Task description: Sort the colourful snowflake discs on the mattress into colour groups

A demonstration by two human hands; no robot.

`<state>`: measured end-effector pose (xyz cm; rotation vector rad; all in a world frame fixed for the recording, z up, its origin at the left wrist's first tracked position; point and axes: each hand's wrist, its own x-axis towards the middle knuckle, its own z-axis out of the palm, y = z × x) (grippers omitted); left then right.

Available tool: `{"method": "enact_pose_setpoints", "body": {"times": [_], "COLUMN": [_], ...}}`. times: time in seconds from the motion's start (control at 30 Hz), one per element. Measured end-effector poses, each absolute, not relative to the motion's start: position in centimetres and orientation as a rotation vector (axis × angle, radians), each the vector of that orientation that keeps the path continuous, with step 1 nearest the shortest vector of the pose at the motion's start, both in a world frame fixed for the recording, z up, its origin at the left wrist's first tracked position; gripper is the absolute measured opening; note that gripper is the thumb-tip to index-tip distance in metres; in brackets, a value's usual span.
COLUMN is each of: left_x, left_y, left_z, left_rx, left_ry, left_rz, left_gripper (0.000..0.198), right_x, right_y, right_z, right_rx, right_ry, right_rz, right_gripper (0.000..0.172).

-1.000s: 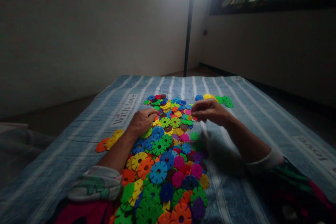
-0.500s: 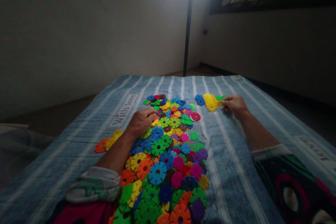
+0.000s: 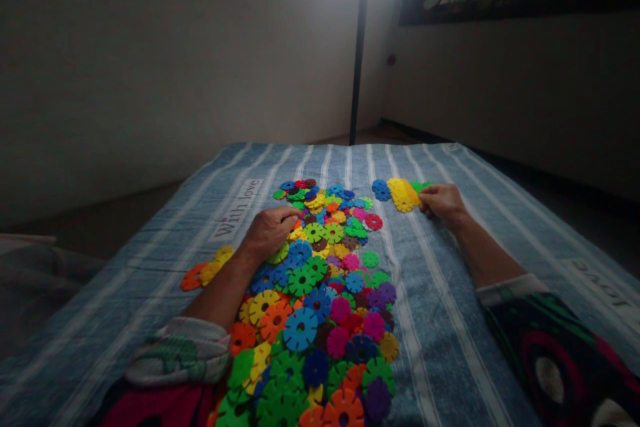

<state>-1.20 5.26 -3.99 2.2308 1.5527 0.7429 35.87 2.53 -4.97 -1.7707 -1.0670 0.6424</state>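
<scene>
Many coloured flower-shaped discs (image 3: pixel 301 329) lie in a long heap down the middle of the striped cloth. My left hand (image 3: pixel 271 230) rests at the heap's upper left, fingers closed together; anything between its fingertips is hidden. To the right, my right hand (image 3: pixel 443 203) is closed in a pinch at the right end of a row of yellow discs (image 3: pixel 401 193); what its fingertips hold is too small to name. Blue discs (image 3: pixel 381 190) lie left of the yellow ones, and green discs (image 3: pixel 419 186) behind them on the right.
Orange and yellow discs (image 3: pixel 192 277) sit apart beside my left forearm. The blue striped cloth (image 3: pixel 165 247) covers the surface, with printed words on both sides. Beyond its far edge stands a dark pole (image 3: pixel 358 60). Walls rise behind.
My right hand has shifted very slightly left, against the yellow discs. My left hand has stayed in place.
</scene>
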Motion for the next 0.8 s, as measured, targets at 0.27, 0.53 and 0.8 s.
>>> {"method": "enact_pose_setpoints", "body": {"times": [0.27, 0.53, 0.8], "left_x": [-1.2, -1.3, -1.3], "left_y": [5.3, 5.4, 5.3], "left_z": [-4.0, -4.2, -4.1], "left_rx": [2.214, 2.221, 2.248], "left_ry": [1.563, 1.552, 1.552], "left_rz": [0.733, 0.756, 0.748], "left_gripper": [0.04, 0.038, 0.039], "right_x": [37.0, 37.3, 37.1], "right_y": [2.4, 2.7, 2.8], "right_z": [-4.6, -4.8, -4.9], "right_rx": [-1.934, -2.108, -2.128], "right_ry": [-1.198, -1.343, -1.364], "right_rz": [0.644, 0.571, 0.477], "right_gripper": [0.007, 0.005, 0.005]}}
